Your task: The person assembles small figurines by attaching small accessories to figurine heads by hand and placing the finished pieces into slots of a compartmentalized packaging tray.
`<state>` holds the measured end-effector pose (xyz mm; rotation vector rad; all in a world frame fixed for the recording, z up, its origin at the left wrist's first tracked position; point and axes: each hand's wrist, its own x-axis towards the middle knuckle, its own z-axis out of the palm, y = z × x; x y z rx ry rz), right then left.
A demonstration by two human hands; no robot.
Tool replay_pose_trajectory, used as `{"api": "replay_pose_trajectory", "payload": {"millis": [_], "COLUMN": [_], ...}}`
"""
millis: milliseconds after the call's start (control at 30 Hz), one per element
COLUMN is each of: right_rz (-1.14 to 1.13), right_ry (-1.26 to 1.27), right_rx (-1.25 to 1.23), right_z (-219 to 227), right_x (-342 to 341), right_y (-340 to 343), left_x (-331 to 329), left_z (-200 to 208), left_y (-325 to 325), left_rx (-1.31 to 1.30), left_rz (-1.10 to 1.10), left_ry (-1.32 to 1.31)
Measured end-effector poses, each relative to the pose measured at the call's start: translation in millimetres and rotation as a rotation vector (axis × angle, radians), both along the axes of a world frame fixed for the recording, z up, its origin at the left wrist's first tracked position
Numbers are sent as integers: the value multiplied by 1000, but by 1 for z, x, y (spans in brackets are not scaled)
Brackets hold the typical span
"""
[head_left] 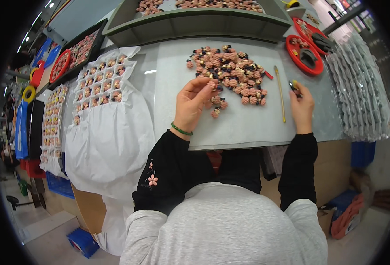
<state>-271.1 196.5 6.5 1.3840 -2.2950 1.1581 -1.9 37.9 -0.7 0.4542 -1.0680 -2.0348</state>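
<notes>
Hands at a work surface: the left hand pinches a small pink-and-dark figurine between thumb and fingertips at the near-left side of a heap of rounded, ribbed pieces, while the right hand, fingers curled in, grips a small dark object to the right of a slender gold stick. Bare, smooth white sheet stretches between the hands to its near edge; a rigid grey-green bin bounds the far side.

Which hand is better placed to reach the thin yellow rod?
Probably the right hand: it's nearer the rod, though holding a small dark object; the left hand pinches a pink ridged piece.
</notes>
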Motion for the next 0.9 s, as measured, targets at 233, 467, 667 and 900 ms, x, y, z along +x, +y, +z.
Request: {"api": "replay_pose_trajectory", "payload": {"millis": [233,467,667,900], "right_rz": [-48,-10,-26,248], "right_ry": [-203,-77,-127,-431], "right_rx": [5,221,99,-365], "right_z": [-12,-4,24,49], "right_x": [4,4,19,68], "right_y": [-7,-37,-29,-38], "left_x": [10,12,7,10], "left_z": [-3,-7,-9,-14], "left_y": [1,-1,0,0], "left_rx": [-43,-2,0,-7], "left_rz": [-18,27,-5,-34], "left_ry": [7,17,23,22]}}
